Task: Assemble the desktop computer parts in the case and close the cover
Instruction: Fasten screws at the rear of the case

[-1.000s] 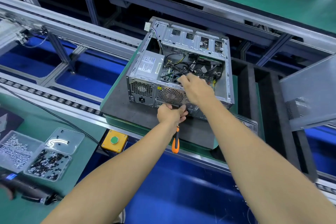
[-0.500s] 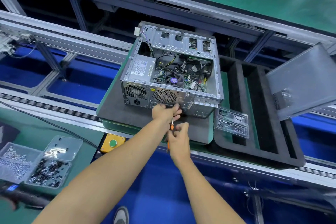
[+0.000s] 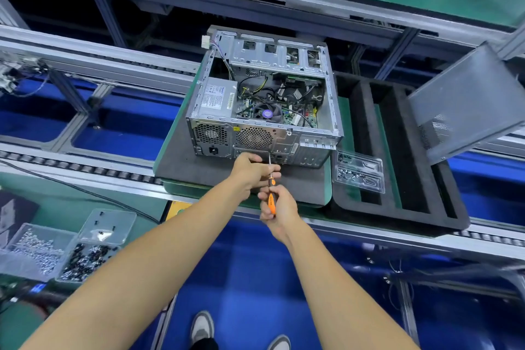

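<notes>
An open silver computer case [image 3: 329, 111] lies on its side on a dark foam pad [image 3: 199, 165], its rear panel facing me. Inside I see a power supply [image 3: 217, 98], a motherboard with a CPU fan [image 3: 267, 114] and black cables. An orange-handled screwdriver [image 3: 272, 198] points up at the rear panel near the round fan grille. My right hand [image 3: 279, 209] grips its handle. My left hand [image 3: 252, 172] pinches its metal shaft just below the panel. The grey side cover [image 3: 466, 102] leans tilted at the right.
A black foam tray [image 3: 397, 207] with long slots sits right of the case, with a clear plastic parts blister [image 3: 359, 172] on its near left edge. Clear boxes of silver and black screws [image 3: 56, 253] lie at the lower left. Conveyor rails run across; my shoes show below.
My right hand left the inside of the case and came down onto the screwdriver handle. The left hand stayed on the shaft at the rear panel. The view shifted, so more of the foam tray shows.
</notes>
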Tool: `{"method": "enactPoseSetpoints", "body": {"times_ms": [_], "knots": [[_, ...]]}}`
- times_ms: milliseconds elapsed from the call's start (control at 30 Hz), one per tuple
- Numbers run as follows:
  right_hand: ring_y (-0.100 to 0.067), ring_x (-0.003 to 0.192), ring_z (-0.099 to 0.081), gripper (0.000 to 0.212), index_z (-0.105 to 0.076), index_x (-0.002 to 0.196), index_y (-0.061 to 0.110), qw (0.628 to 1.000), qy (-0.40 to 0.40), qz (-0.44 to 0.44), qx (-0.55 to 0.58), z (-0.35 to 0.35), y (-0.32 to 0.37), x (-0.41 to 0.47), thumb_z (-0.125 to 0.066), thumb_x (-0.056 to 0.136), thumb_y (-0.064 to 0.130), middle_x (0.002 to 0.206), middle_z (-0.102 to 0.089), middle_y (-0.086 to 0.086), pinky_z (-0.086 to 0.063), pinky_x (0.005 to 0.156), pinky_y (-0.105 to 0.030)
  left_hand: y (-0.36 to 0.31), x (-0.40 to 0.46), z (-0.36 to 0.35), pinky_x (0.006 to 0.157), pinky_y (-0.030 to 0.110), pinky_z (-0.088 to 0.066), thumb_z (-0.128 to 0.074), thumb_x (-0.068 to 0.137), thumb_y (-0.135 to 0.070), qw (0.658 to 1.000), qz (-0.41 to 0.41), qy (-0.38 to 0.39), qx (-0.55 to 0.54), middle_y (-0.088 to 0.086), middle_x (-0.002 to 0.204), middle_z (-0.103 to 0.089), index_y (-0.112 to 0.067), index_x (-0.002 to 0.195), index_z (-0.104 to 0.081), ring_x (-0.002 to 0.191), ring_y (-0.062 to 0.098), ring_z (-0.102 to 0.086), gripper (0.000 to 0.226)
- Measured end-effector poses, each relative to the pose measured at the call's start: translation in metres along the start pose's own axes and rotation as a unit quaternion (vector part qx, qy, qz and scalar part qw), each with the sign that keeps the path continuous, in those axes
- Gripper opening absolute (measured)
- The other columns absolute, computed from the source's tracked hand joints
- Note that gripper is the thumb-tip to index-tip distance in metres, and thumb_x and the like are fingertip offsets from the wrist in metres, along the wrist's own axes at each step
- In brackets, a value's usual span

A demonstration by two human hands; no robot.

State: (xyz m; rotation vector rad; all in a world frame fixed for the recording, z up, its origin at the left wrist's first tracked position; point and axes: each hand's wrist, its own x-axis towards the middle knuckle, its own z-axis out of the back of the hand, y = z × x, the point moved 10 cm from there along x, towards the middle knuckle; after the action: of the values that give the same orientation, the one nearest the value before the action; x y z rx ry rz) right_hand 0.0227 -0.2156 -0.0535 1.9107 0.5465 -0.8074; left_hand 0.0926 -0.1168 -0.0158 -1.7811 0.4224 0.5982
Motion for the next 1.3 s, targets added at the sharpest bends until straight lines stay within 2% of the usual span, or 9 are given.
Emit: {"method": "enactPoseSetpoints", "body": {"times_ms": [233,367,633,700,767,867,1000,1100,1300], "knots": [[-0.015,0.039,-0.045,0.016,-0.047,0.081,0.01,0.964,-0.13,0.153,-0.172,0.016,0.024,-0.007,-0.058,0.091,0.006,0.065,-0.058,-0.011,-0.032,0.037,-0.022,-0.002,0.0,0.005,0.047,0.029,-0.054,-0.067,0.087,0.012,0.995,-0.049,-0.08,0.018,0.02,0.085,-0.076,-0.018,0.099,-0.033,0.057,0.022,-0.071,0.047],[-0.015,0.04,-0.046,0.01,-0.059,0.089,0.004,0.988,-0.082,0.087,-0.101,0.006,0.015,-0.002,-0.053,0.097,0.009,0.061,-0.06,-0.011,-0.03,0.035,-0.022,-0.002,0.003,0.015,0.046,0.031,-0.051,-0.077,0.081,0.008,0.992,-0.074,-0.106,-0.006,0.028,0.091,-0.073,-0.019,0.093,-0.036,0.063,0.025,-0.072,0.05],[-0.012,0.041,-0.041,0.011,-0.058,0.089,0.007,0.998,-0.043,0.016,-0.04,0.004,0.002,0.006,-0.051,0.097,0.011,0.058,-0.058,-0.006,-0.022,0.032,-0.02,-0.005,-0.006,0.014,0.083,0.048,-0.06,-0.076,0.091,-0.025,0.986,-0.084,-0.082,0.12,0.013,0.097,-0.074,-0.008,0.114,-0.048,0.087,0.024,-0.071,0.04],[-0.013,0.04,-0.04,0.008,-0.056,0.088,0.008,0.998,-0.052,0.007,-0.033,0.005,0.0,0.007,-0.053,0.095,0.011,0.057,-0.057,-0.006,-0.021,0.033,-0.021,-0.038,-0.024,0.023,0.083,0.046,-0.048,-0.069,0.093,-0.041,0.92,-0.213,-0.174,0.277,0.005,0.091,-0.067,-0.014,0.101,-0.048,0.094,0.025,-0.057,0.035],[-0.013,0.04,-0.039,0.01,-0.054,0.085,0.009,0.998,-0.054,-0.003,-0.027,0.005,-0.003,0.007,-0.052,0.095,0.01,0.057,-0.056,-0.005,-0.02,0.033,-0.021,-0.094,-0.066,0.017,0.081,0.034,-0.032,-0.061,0.097,-0.041,0.779,-0.427,-0.265,0.376,-0.002,0.094,-0.055,-0.019,0.098,-0.048,0.093,0.02,-0.041,0.025],[-0.012,0.04,-0.037,0.011,-0.051,0.082,0.009,0.999,-0.038,0.003,-0.025,0.001,-0.004,0.007,-0.049,0.093,0.007,0.057,-0.055,-0.004,-0.02,0.033,-0.021,-0.164,-0.086,-0.01,0.088,0.032,-0.032,-0.052,0.101,-0.032,0.621,-0.596,-0.246,0.446,-0.001,0.108,-0.052,-0.018,0.109,-0.054,0.102,0.018,-0.042,0.017],[-0.012,0.042,-0.033,0.014,-0.046,0.079,0.012,0.997,-0.04,0.022,-0.057,-0.001,-0.002,0.009,-0.048,0.09,0.004,0.063,-0.05,-0.002,-0.02,0.036,-0.023,-0.184,-0.002,-0.04,0.075,0.037,-0.044,-0.029,0.105,-0.057,0.643,-0.371,-0.038,0.669,-0.002,0.099,-0.065,-0.022,0.108,-0.059,0.1,0.022,-0.061,0.046],[-0.011,0.042,-0.032,0.013,-0.045,0.082,0.011,0.991,-0.056,0.053,-0.107,0.001,0.001,0.011,-0.051,0.089,0.002,0.067,-0.049,-0.002,-0.022,0.037,-0.024,-0.154,0.033,-0.041,0.089,0.04,-0.038,-0.013,0.098,-0.073,0.621,-0.208,0.08,0.751,0.01,0.126,-0.065,-0.013,0.119,-0.065,0.119,0.028,-0.06,0.082],[-0.012,0.039,-0.036,0.014,-0.047,0.082,0.01,0.984,-0.103,0.1,-0.101,0.009,0.006,0.006,-0.055,0.088,0.0,0.062,-0.055,-0.003,-0.025,0.037,-0.023,-0.145,0.05,-0.038,0.093,0.042,-0.041,-0.025,0.097,-0.07,0.665,-0.167,0.125,0.717,0.006,0.107,-0.056,-0.018,0.101,-0.054,0.097,0.022,-0.053,0.059]]}}
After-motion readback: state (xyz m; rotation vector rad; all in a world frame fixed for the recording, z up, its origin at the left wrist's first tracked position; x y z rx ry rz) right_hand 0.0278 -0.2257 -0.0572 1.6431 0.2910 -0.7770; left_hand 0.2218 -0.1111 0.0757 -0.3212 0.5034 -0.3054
